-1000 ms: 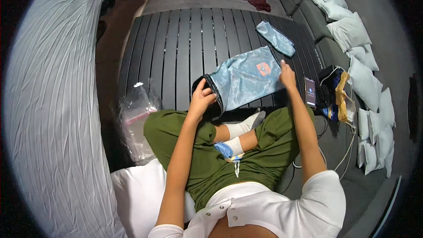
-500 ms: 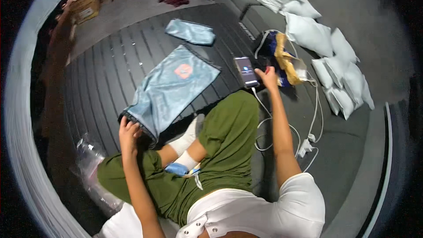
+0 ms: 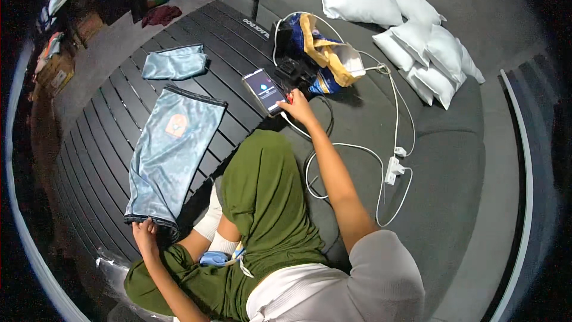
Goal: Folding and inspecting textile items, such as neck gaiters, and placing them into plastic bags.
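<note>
I sit on a dark slatted floor in green trousers. My left hand [image 3: 145, 232] grips the near dark hem of a light blue satin garment [image 3: 170, 149] spread flat in front of me. My right hand [image 3: 296, 105] reaches far out and touches the edge of a smartphone [image 3: 264, 91] with a lit screen, lying on the slats. A white cable [image 3: 351, 149] runs from the phone area to a plug block [image 3: 394, 170]. A second folded blue piece [image 3: 175, 62] lies farther off.
A blue and yellow bag [image 3: 325, 53] stands beyond the phone. White cushions [image 3: 417, 30] line a grey sofa [image 3: 453, 161] on the right. A clear plastic bag [image 3: 110, 268] lies by my left knee. Boxes and clutter [image 3: 56, 68] sit at far left.
The view has swung right. My right hand went from the blue garment's far corner to the phone. My left hand stays on the garment's near hem.
</note>
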`<control>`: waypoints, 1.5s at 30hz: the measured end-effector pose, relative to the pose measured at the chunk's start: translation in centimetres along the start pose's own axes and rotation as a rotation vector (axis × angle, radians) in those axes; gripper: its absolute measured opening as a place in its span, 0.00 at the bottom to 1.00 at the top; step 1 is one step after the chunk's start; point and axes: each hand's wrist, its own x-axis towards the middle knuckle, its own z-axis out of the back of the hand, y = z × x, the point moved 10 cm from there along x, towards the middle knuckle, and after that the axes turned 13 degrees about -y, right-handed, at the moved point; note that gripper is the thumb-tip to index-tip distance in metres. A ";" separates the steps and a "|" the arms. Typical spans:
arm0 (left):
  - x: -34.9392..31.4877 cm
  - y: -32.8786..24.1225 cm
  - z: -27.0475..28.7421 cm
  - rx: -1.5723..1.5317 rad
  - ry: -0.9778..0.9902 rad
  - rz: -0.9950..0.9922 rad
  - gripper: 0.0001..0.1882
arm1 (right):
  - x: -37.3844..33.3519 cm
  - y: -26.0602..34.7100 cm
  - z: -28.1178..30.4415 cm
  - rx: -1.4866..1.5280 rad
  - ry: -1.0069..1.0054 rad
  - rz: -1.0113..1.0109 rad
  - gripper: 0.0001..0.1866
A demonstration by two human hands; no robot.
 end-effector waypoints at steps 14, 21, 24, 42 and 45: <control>-0.2 1.7 2.3 0.376 -0.396 0.116 0.18 | -0.7 -2.3 -1.4 0.308 0.074 -0.256 0.22; 0.4 2.0 3.1 0.423 -0.304 0.034 0.17 | -1.3 -3.7 -2.2 0.464 0.126 -0.363 0.14; -0.5 1.4 1.6 0.418 -0.340 0.081 0.17 | -1.5 -3.7 -2.0 0.437 0.129 -0.388 0.14; -0.7 1.5 2.2 0.344 -0.405 0.083 0.16 | -0.7 -2.2 -2.0 0.248 0.085 -0.281 0.21; -1.6 1.1 -0.1 0.323 -0.392 0.069 0.13 | 0.3 -3.1 -1.1 0.388 0.022 -0.283 0.19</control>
